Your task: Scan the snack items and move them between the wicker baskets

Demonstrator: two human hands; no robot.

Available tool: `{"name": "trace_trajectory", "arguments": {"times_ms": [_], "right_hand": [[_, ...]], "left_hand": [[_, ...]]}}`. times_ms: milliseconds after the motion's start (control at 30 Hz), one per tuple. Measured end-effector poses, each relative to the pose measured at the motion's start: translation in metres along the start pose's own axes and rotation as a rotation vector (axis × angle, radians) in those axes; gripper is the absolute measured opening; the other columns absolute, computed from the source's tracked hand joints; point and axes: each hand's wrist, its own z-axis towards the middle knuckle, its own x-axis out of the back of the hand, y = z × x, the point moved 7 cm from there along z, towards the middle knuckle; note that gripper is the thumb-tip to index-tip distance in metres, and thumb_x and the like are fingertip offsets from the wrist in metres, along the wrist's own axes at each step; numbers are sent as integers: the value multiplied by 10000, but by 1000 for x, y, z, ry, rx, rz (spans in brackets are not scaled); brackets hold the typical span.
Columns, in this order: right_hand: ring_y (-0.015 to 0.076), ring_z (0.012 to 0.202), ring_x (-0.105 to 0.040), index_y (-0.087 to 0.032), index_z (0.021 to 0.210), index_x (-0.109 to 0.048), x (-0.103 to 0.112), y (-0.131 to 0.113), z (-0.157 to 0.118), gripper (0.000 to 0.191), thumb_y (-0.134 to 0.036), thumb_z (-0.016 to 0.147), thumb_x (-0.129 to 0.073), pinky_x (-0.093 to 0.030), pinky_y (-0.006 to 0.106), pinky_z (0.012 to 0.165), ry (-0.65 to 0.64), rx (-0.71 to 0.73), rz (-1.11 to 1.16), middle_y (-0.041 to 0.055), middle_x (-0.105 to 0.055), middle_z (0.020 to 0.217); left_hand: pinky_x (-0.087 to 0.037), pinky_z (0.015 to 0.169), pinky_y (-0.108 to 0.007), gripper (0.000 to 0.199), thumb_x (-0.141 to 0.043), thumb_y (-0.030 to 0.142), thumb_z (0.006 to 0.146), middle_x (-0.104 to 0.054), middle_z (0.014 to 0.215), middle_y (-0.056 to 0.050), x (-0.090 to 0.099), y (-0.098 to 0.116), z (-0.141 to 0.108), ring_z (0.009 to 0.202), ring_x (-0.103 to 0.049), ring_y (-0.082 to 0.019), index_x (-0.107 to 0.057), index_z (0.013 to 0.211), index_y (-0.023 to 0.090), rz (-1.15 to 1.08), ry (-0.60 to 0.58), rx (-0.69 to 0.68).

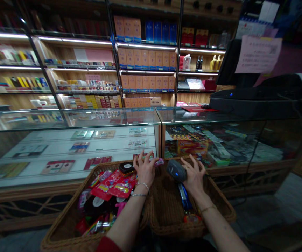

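My left hand (145,170) is over the inner rim of the left wicker basket (58,222), its thumb and fingertips at a small pink-purple item (159,161). Red candy packets (121,185), round black containers (96,205) and purple packs fill that basket. Above the right wicker basket (166,199), my right hand (194,175) is closed around a dark grey handheld scanner (176,170) showing a blue light; some of its fingers extend outward. A blue packet (184,196) and an orange-red item (192,218) lie in the right basket.
Glass display counters (109,120) stand just beyond the baskets, with flat packs inside. A monitor (229,64) with a paper taped on sits at the right, near a dark machine (261,96). A black cable (254,154) hangs there. Shelves of boxes (147,59) line the back.
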Motion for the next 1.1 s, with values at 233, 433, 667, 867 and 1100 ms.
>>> {"name": "trace_trajectory", "arguments": {"times_ms": [233,433,667,867,1100], "right_hand": [[284,1385,-394,-235,891,-681,-1,2,-1,283,-94,727,-498,-146,546,1116,-16,-6,24,36,-705,1233],[287,1378,-401,-227,880,-680,3,-1,-1,263,-105,742,-493,-163,544,1113,6,1,8,54,-715,1211],[292,1368,-404,-230,878,-675,4,-2,0,243,-127,760,-490,-151,557,1113,2,-4,40,58,-720,1198],[297,1374,-395,-227,888,-681,4,-2,0,252,-116,756,-498,-143,537,1114,-3,1,51,49,-716,1208],[292,1375,-403,-228,890,-686,4,-1,-1,253,-124,753,-500,-141,538,1120,-4,-10,62,59,-711,1218]], "left_hand": [[-161,1153,-600,380,-666,187,802,-585,1415,45,-1,-1,-1,1426,-326,-327,-713,1076,446,13,-23,1],[-171,1148,-599,408,-688,170,780,-584,1416,44,-1,-1,-1,1421,-330,-333,-712,1082,443,25,0,-23],[-169,1140,-620,390,-675,183,789,-586,1415,50,-2,-2,-1,1417,-330,-337,-713,1077,443,13,0,-22],[-185,1138,-627,371,-663,179,773,-603,1399,10,-1,-1,-1,1424,-335,-352,-729,1069,393,-4,-20,-40],[-169,1149,-624,388,-648,180,794,-581,1423,40,-3,-2,0,1431,-322,-340,-716,1086,426,19,-37,-19]]}}
